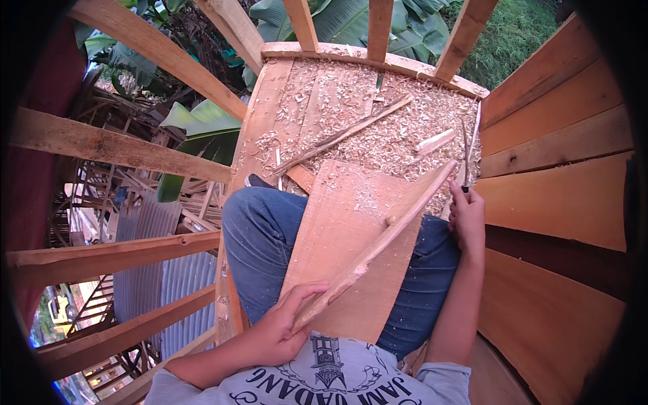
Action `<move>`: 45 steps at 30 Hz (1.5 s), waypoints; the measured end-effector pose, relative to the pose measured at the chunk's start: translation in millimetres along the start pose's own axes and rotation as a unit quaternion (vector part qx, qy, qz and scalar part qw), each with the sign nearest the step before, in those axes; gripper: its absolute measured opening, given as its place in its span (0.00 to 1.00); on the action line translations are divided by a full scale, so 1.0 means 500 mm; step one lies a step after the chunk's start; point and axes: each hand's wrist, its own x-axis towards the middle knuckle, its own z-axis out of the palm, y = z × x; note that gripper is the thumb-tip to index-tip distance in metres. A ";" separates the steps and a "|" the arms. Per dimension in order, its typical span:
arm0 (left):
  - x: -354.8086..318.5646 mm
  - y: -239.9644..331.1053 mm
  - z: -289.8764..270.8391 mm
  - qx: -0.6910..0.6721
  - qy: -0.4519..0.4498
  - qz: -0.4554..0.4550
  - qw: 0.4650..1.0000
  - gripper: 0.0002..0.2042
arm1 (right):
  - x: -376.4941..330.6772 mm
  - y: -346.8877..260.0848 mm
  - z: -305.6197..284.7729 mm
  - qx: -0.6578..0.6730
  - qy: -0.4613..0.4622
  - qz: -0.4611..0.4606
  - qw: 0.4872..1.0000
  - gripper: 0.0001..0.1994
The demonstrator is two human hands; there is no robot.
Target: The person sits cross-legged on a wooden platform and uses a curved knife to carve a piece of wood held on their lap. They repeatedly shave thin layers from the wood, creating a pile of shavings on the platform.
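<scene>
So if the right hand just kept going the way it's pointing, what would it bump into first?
The right hand points up and away from the body, gripping a thin dark tool. Straight ahead lies the shavings-covered floor, then probably the wooden plank wall close beside it; depth is hard to judge.

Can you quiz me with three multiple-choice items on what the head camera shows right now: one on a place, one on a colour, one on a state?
1. Where does the wide board rest?
A. across the person's lap
B. on the railing
C. against the wall

2. What colour are the trousers?
A. black
B. blue
C. green

3. How does the left hand meet the long wooden strip?
A. apart from it
B. gripping its near end
C. flat on its far end

Answers: 1 A, the board lies over both thighs. 2 B, blue denim shows on each side of the board. 3 B, fingers curl around the strip's near end, while the right hand holds a thin tool.
</scene>
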 end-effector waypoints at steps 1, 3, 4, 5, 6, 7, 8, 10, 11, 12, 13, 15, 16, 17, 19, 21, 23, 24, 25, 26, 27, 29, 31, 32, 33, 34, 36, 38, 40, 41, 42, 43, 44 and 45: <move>0.005 0.003 -0.002 -0.012 -0.010 -0.014 1.000 0.31 | -0.001 0.006 -0.005 -0.012 -0.005 0.010 1.000 0.16; 0.006 -0.003 -0.010 -0.018 -0.009 -0.015 1.000 0.31 | 0.002 0.008 0.001 -0.010 -0.030 0.032 0.999 0.17; 0.005 -0.006 -0.010 -0.021 -0.003 -0.018 1.000 0.31 | 0.006 0.009 -0.003 -0.010 -0.044 0.027 0.999 0.16; 0.002 -0.011 -0.010 -0.029 -0.004 -0.012 1.000 0.32 | 0.002 0.001 -0.001 -0.001 -0.052 0.034 0.998 0.15; 0.008 -0.012 -0.012 -0.035 -0.012 -0.003 0.999 0.32 | -0.003 -0.006 -0.006 0.005 -0.054 0.039 0.998 0.15; 0.015 -0.010 -0.014 -0.041 -0.018 0.006 0.999 0.32 | -0.001 -0.007 -0.012 0.006 -0.045 0.047 0.998 0.15; 0.020 -0.009 -0.016 -0.046 -0.024 0.011 0.999 0.33 | 0.001 -0.005 -0.015 0.007 -0.037 0.057 0.998 0.14; 0.019 -0.008 -0.025 -0.049 -0.030 -0.003 0.998 0.32 | 0.000 -0.007 -0.009 0.018 -0.034 0.068 0.997 0.15; 0.017 -0.009 -0.029 -0.040 -0.037 -0.010 0.998 0.31 | -0.001 -0.008 -0.005 0.018 -0.032 0.072 0.997 0.15; 0.014 -0.013 -0.029 -0.034 -0.044 -0.019 0.998 0.30 | -0.002 -0.006 -0.002 0.010 -0.033 0.072 0.997 0.15; 0.012 -0.015 -0.030 -0.038 -0.040 -0.010 0.998 0.31 | -0.002 -0.005 0.001 0.002 -0.034 0.071 0.997 0.15; 0.013 -0.017 -0.033 -0.043 -0.035 0.009 0.998 0.34 | -0.008 -0.014 0.003 0.001 -0.033 0.089 0.996 0.15; 0.014 -0.023 -0.033 -0.045 -0.035 0.017 0.998 0.34 | -0.002 -0.009 0.003 0.002 -0.030 0.092 0.995 0.15; 0.014 -0.032 -0.033 -0.047 -0.035 0.025 0.998 0.35 | 0.000 -0.006 0.001 0.004 -0.030 0.093 0.995 0.15; 0.015 -0.040 -0.035 -0.050 -0.032 0.040 0.997 0.35 | 0.007 0.000 0.002 -0.011 -0.031 0.094 0.995 0.16; 0.014 -0.034 -0.040 -0.052 -0.032 0.038 0.997 0.35 | -0.005 -0.012 0.009 0.013 -0.027 0.068 0.997 0.18; 0.011 -0.035 -0.038 -0.043 -0.027 0.039 0.998 0.36 | -0.003 0.028 -0.012 0.043 -0.024 -0.035 0.998 0.21; 0.010 -0.039 -0.037 -0.038 -0.036 0.039 0.998 0.36 | 0.010 0.063 -0.030 0.048 -0.016 -0.114 0.992 0.22; 0.007 -0.042 -0.037 -0.034 -0.044 0.035 0.998 0.36 | -0.021 0.057 -0.018 0.042 0.006 -0.127 0.991 0.23; 0.008 -0.047 -0.037 -0.032 -0.056 0.036 0.997 0.36 | -0.077 0.037 -0.001 0.033 0.034 -0.142 0.989 0.24; 0.012 -0.044 -0.041 -0.031 -0.057 0.030 0.997 0.36 | -0.127 0.028 0.009 -0.011 -0.006 -0.177 0.984 0.24; 0.012 -0.038 -0.039 -0.038 -0.063 0.016 0.997 0.36 | -0.230 -0.007 0.034 -0.157 -0.077 -0.212 0.961 0.24; 0.013 -0.041 -0.035 -0.042 -0.062 0.022 0.997 0.36 | -0.280 -0.046 0.049 -0.288 -0.094 -0.220 0.927 0.26; 0.010 -0.042 -0.033 -0.042 -0.057 0.024 0.997 0.36 | -0.289 -0.057 0.052 -0.320 -0.091 -0.229 0.915 0.25; 0.008 -0.041 -0.030 -0.037 -0.048 0.034 0.998 0.36 | -0.295 -0.062 0.051 -0.352 -0.087 -0.238 0.901 0.24; 0.006 -0.040 -0.026 -0.033 -0.038 0.044 0.998 0.36 | -0.278 -0.044 0.026 -0.373 -0.060 -0.265 0.887 0.24; -0.001 -0.042 -0.015 -0.032 -0.013 0.065 0.997 0.36 | -0.214 0.003 -0.039 -0.412 -0.015 -0.326 0.851 0.26; 0.005 -0.049 -0.002 -0.033 0.014 0.086 0.996 0.37 | -0.215 -0.021 -0.025 -0.389 -0.006 -0.309 0.868 0.26; 0.001 -0.052 0.008 -0.018 0.026 0.089 0.995 0.37 | -0.262 -0.070 0.017 -0.401 0.021 -0.278 0.872 0.24; 0.000 -0.056 0.009 -0.009 0.032 0.093 0.995 0.37 | -0.280 -0.079 0.035 -0.386 0.007 -0.328 0.862 0.24; 0.000 -0.063 0.018 -0.005 0.045 0.100 0.994 0.37 | -0.299 -0.082 0.052 -0.368 -0.010 -0.373 0.852 0.25; 0.002 -0.070 0.032 0.000 0.058 0.105 0.993 0.37 | -0.307 -0.084 0.065 -0.348 -0.028 -0.416 0.839 0.25; -0.001 -0.078 0.040 0.004 0.067 0.110 0.992 0.36 | -0.314 -0.079 0.066 -0.371 -0.032 -0.385 0.845 0.26; -0.008 -0.074 0.030 0.003 0.084 0.124 0.989 0.35 | -0.319 -0.069 0.057 -0.392 -0.032 -0.355 0.848 0.27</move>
